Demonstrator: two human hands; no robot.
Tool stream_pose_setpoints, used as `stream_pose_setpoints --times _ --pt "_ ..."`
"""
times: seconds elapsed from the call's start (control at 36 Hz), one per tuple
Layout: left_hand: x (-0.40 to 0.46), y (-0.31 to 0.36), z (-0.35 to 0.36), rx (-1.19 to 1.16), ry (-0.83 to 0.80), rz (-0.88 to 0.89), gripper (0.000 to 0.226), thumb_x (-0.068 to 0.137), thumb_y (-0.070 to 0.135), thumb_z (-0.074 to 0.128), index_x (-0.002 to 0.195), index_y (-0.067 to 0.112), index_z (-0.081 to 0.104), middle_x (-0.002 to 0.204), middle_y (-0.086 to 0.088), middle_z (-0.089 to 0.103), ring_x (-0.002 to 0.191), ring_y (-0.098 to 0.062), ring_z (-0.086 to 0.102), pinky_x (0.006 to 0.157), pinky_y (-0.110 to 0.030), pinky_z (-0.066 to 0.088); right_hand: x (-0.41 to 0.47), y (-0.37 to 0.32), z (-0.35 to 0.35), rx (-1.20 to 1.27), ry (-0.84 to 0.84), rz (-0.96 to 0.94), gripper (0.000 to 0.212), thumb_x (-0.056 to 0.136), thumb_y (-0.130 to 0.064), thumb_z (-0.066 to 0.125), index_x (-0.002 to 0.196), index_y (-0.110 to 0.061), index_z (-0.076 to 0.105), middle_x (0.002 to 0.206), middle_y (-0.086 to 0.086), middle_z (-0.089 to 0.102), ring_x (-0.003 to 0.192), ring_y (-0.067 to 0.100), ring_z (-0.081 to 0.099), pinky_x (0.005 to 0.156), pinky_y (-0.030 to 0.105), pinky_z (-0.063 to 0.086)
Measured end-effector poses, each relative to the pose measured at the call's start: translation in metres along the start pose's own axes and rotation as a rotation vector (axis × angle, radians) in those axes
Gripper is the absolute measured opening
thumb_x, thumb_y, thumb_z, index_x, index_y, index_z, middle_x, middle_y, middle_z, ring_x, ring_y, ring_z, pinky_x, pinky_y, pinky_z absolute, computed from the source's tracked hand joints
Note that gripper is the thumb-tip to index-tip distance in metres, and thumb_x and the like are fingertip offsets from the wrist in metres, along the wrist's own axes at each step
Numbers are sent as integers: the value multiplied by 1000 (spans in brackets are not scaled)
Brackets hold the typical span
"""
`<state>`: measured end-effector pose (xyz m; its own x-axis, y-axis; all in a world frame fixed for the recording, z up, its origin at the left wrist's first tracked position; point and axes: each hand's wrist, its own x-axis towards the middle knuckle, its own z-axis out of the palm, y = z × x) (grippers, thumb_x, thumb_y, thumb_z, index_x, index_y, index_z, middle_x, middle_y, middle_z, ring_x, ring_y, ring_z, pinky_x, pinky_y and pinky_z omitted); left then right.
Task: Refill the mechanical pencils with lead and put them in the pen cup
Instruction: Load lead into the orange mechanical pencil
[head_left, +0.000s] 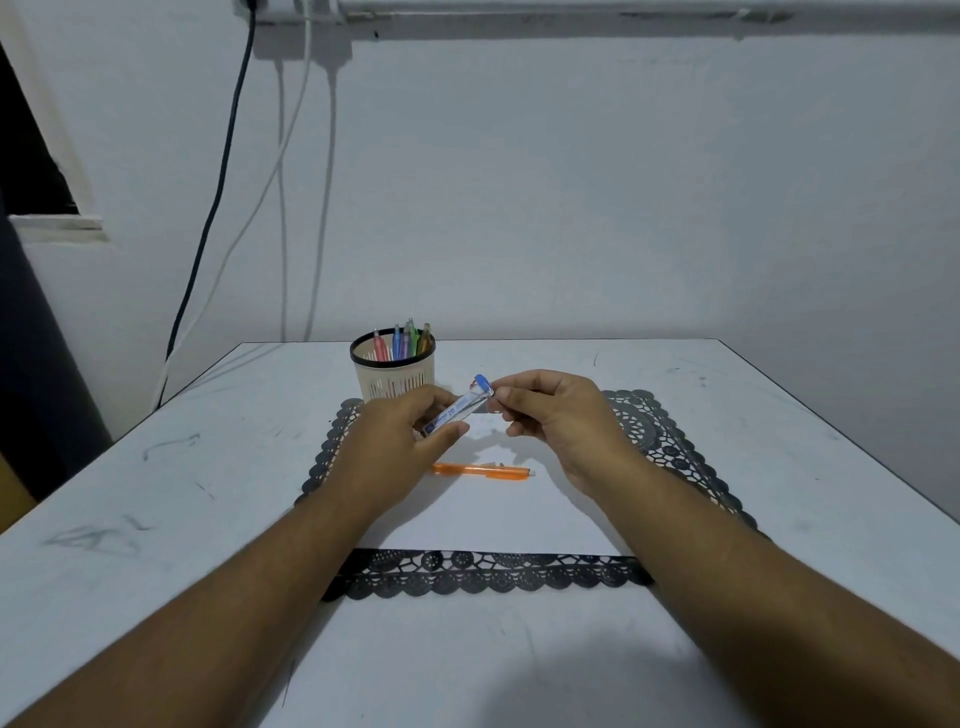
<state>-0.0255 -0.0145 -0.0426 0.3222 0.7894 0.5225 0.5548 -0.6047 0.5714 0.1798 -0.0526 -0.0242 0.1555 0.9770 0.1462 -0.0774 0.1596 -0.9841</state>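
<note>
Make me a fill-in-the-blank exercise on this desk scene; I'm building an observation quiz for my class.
1. The clear plastic lead tube with the blue cap is held by ____ hands, the left hand and the right hand.
2. The pencil lying on the white paper sheet is ____ in colour.
3. The beige slotted pen cup with the black rim stands at the ____ edge of the black lace placemat.

Missing words: both; orange; far

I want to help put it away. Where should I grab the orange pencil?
Pinch the orange pencil around its middle, coming straight down from above. It lies flat on the mat, lengthwise left to right, with bare space along both long sides for your fingers.
</note>
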Motion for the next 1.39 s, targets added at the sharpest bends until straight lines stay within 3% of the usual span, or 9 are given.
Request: stream_pose_setpoints --times 0.11,0.28,0.61,0.75,0.89,0.97,1.28,1.39 --pt "-1 3 0 10 -4 -19 22 92 35 76 114 32 74 88 20 70 82 3 64 58 -8 36 0 0 0 -46 16 -41 11 92 -6 73 95 -12 82 91 14 79 77 15 65 68 27 56" --pt "-2 4 0 22 -19 -14 25 91 37 76 116 32 74 93 17 73 88 0 66 68 -25 53 -1 -2 -2 -160 40 -108 9 91 -11 76 93 -16 83 87 6 78 77 11 65 68 25 57" --pt "-1 -4 9 -61 -64 -16 24 90 47 72 113 38 72 93 16 75 80 -4 69 74 -44 59 -3 -6 -3 -191 55 -155 3 89 -15 78 88 -15 81 82 1 77 74 10 66 66 27 54" --pt "-2 -2 11 -76 -55 -6 39 84 60 63 112 35 72 91 17 75 86 -4 70 76 -43 58 -5 -8 -1 -193 52 -175 3 89 -14 78 88 -15 81 82 -3 77 75 7 66 67 28 54" --pt "-3 0 13 -79 -57 6 20 89 45 71 105 32 74 88 19 74 85 -3 69 76 -42 58 -6 -10 2 -155 54 -177 8 89 -14 77 84 -19 81 81 -5 76 76 7 65 68 28 54" --pt "-2 2 13 -72 -54 17 13 92 34 75 103 30 76 87 18 73 84 -2 68 74 -38 57 -6 -11 3 -136 69 -181 7 89 -14 77 84 -18 81 85 2 77 78 10 66 68 28 54" --pt "-2 6 13 -91 -83 30 15 93 27 75 108 27 76 89 17 74 77 1 66 65 -19 47 -5 -11 2 -71 80 -212 5 94 -12 72 91 -12 76 87 8 79 78 20 67 63 34 52" --pt "-3 7 13 -81 -76 24 23 93 28 74 116 30 73 90 17 74 78 -1 66 68 -24 53 -5 -13 2 -61 106 -234 7 97 -12 69 93 -11 75 87 8 78 80 22 68 60 32 53"
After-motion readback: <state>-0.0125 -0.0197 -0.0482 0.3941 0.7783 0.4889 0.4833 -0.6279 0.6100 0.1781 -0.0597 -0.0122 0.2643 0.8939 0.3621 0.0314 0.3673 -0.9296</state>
